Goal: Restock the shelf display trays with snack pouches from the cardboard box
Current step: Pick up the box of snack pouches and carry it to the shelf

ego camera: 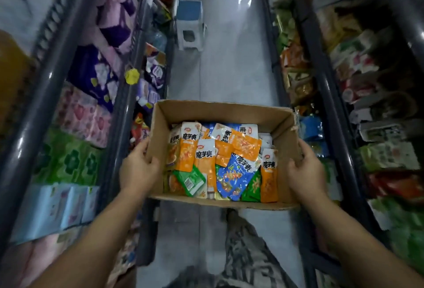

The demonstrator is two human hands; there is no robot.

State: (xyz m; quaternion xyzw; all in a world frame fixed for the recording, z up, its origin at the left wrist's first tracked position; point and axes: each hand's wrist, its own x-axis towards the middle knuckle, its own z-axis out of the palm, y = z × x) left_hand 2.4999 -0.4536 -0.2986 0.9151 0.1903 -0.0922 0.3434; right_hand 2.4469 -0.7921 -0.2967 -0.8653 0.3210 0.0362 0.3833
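Cardboard box [270,115] is held up in mid-air over the aisle floor [224,69], between two shelf racks, top open. Snack pouches [220,161] lie inside in a loose pile, mostly orange, a few blue and green, overlapping, some flat and some tilted. They cover most of the box bottom, heaped toward the near wall.

Left hand [137,170] grips the box's left wall near the near corner, thumb up along the cardboard, fingers wrapped out of sight under it. Right hand [307,170] grips the right wall the same way, thumb at the rim, fingers curled round the outside. Both forearms reach in from the bottom of the view.

Left rack [75,108] holds soft packs in purple, pink, green and pale blue; a yellow tag [132,76] hangs at its rail. Right rack [367,104] holds mixed packets, blurred. Blue-and-white stool [190,26] stands on the floor well beyond the box. Patterned trouser leg [243,253] shows below the box.
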